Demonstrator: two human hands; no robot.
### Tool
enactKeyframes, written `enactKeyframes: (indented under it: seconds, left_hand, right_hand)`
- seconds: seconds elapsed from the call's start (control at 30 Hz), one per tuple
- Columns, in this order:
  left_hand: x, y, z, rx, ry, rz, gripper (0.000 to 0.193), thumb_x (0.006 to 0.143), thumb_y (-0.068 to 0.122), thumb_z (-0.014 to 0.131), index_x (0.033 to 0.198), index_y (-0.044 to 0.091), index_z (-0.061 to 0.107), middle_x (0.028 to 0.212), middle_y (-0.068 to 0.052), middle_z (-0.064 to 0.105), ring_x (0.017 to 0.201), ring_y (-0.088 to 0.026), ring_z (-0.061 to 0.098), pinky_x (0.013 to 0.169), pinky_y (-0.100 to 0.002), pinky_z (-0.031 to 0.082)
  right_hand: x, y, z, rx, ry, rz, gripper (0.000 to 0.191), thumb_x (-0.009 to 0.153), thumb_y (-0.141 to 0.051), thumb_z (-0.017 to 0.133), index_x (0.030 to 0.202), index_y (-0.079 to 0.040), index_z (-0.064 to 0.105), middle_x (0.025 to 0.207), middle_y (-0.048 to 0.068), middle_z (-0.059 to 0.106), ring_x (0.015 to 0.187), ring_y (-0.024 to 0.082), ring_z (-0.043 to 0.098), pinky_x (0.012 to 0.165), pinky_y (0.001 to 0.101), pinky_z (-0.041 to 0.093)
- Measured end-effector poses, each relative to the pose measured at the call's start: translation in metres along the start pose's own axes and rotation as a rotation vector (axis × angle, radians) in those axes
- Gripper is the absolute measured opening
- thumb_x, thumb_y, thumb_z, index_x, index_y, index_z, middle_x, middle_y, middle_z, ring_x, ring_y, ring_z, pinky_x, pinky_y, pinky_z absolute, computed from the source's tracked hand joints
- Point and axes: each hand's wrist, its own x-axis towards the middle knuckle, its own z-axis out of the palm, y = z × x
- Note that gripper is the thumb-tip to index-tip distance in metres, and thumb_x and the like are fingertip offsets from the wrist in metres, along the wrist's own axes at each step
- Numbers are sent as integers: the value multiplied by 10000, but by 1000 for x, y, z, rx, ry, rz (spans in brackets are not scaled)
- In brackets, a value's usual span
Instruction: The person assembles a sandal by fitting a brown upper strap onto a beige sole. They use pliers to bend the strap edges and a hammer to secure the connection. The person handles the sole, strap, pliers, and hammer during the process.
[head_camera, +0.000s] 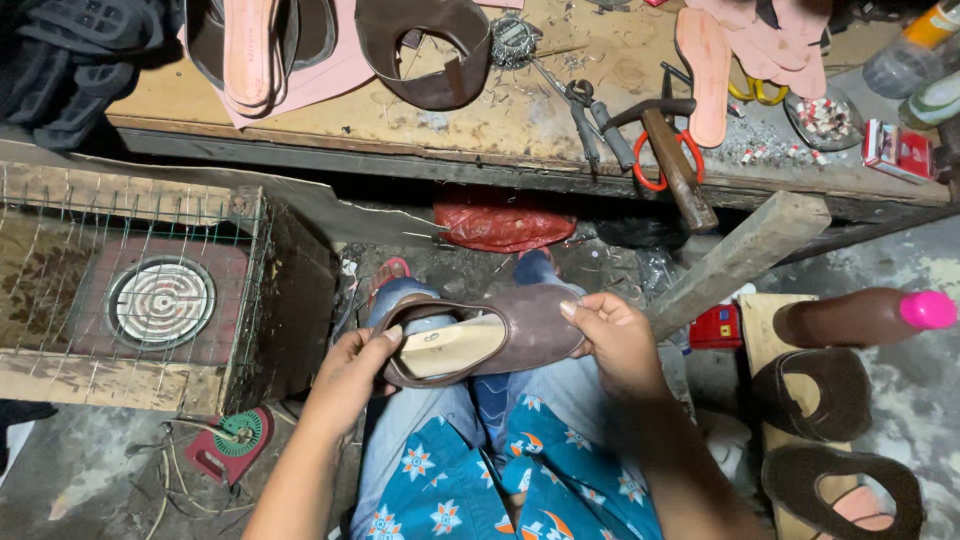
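Workbench (500, 120) above | 1 brown shoe upper (490, 340) | 2 hands: left hand (355, 375), right hand (615, 340), fingers closed on it

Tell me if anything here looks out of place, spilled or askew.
Small nails and scraps lie scattered loose over the workbench beside the dish. A wooden plank leans askew against the bench edge. The brown shoe held by the left hand and right hand looks intact.
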Motion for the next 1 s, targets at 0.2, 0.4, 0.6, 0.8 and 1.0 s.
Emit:
enactKeyframes:
  seconds: [0.2, 0.4, 0.6, 0.8, 1.0]
  left_hand:
    - [8, -14, -2, -30, -21, -60, 465, 862, 427, 699, 1081, 18, 696, 896, -18, 710, 789, -95, 639, 681, -279, 546]
    - [-2, -10, 2, -90, 6, -76, 426, 842, 361, 738, 1135, 57, 680, 956, -24, 720, 827, -113, 639, 733, -290, 526]
    - [-23, 2, 15, -346, 4, -11, 352, 863, 302, 740, 1126, 83, 660, 999, -23, 713, 910, -127, 654, 840, -320, 532]
    - [-27, 23, 26, -474, -122, -6, 298, 916, 331, 671, 1093, 94, 707, 1032, 1, 744, 958, -100, 665, 905, -323, 510]
    - [-22, 37, 35, -286, -133, -5, 337, 895, 371, 704, 1098, 103, 729, 1004, 19, 732, 888, -91, 615, 803, -283, 464]
  right_hand:
    - [2, 17, -22, -218, 205, 18, 138, 874, -138, 755, 909, -35, 670, 775, 31, 698, 605, 78, 590, 539, 228, 460]
    - [-4, 19, -26, -165, 170, -51, 99, 867, -75, 745, 916, -16, 682, 789, 18, 703, 655, 61, 598, 599, 232, 467]
    - [-17, 12, -28, -74, 131, -95, 79, 892, -27, 732, 942, 10, 684, 787, 22, 683, 672, 59, 583, 629, 216, 458]
    - [-21, 13, -39, -22, 263, -59, 134, 876, -12, 739, 982, -12, 657, 789, 19, 672, 649, 73, 569, 612, 210, 447]
    - [-21, 20, -47, -12, 267, -55, 146, 878, -11, 726, 998, -12, 642, 827, 29, 690, 675, 74, 596, 634, 208, 470]
